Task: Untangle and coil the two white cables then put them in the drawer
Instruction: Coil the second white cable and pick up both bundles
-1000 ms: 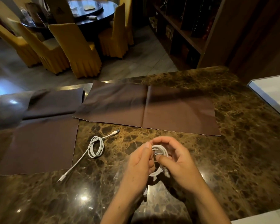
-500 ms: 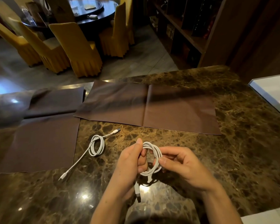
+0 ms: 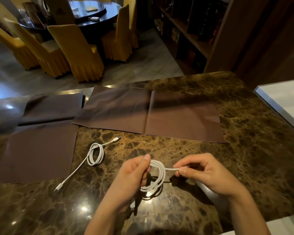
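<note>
Marble counter, brown and glossy, bearing all items. Left hand is closing thumb and fingers around the left side of a coil of white cable, holding it just above the counter at roughly 6 o'clock; a plug end is hanging below that hand. Right hand is pinching the coil's free strand between thumb and forefinger at the coil's 3 o'clock, the strand running taut and level between hand and coil. Second cable is lying on the counter at the coil's 9 o'clock, well apart from both hands: a small loose loop with one tail pointing to 2 o'clock and a longer tail trailing to 7 o'clock. Brown mat is lying flat at 12 o'clock; another mat is lying at 9 o'clock, just beside the second cable. Yellow chairs are standing around a dark round table in the far background.
</note>
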The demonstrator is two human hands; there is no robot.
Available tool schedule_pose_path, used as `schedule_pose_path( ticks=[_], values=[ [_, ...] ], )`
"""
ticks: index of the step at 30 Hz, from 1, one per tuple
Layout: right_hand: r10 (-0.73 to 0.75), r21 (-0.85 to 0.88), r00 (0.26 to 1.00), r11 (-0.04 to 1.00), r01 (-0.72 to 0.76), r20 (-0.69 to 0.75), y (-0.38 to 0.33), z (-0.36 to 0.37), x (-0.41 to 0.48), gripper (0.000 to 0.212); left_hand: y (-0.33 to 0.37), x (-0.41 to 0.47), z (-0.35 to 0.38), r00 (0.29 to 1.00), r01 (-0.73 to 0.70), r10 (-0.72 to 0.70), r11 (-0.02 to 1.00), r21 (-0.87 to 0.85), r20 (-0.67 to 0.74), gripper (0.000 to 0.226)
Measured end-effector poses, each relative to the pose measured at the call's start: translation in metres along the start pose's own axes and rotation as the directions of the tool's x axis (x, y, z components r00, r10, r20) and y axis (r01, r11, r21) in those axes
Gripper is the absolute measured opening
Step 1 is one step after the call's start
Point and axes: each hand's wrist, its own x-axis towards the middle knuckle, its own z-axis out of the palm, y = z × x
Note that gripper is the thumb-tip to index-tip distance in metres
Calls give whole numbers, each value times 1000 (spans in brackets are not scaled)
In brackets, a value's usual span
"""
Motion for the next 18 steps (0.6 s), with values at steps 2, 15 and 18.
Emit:
schedule_pose_path(
  ticks=[2, 15, 18],
  values=[
    [-3, -65, 1000, 998, 2, -7, 0, 7, 6, 15, -1, 2, -1, 999, 0, -1, 1000, -4, -41, 38],
    [-110, -283, 989, 956, 78, -101, -11, 102, 52, 22, -21, -26, -49, 933, -131, 167, 983, 132, -319, 19],
    [-66, -316, 996, 948, 43, -63, -12, 121, 65, 20, -30, -38, -70, 911, -125, 154, 987, 101, -383, 21]
  ],
)
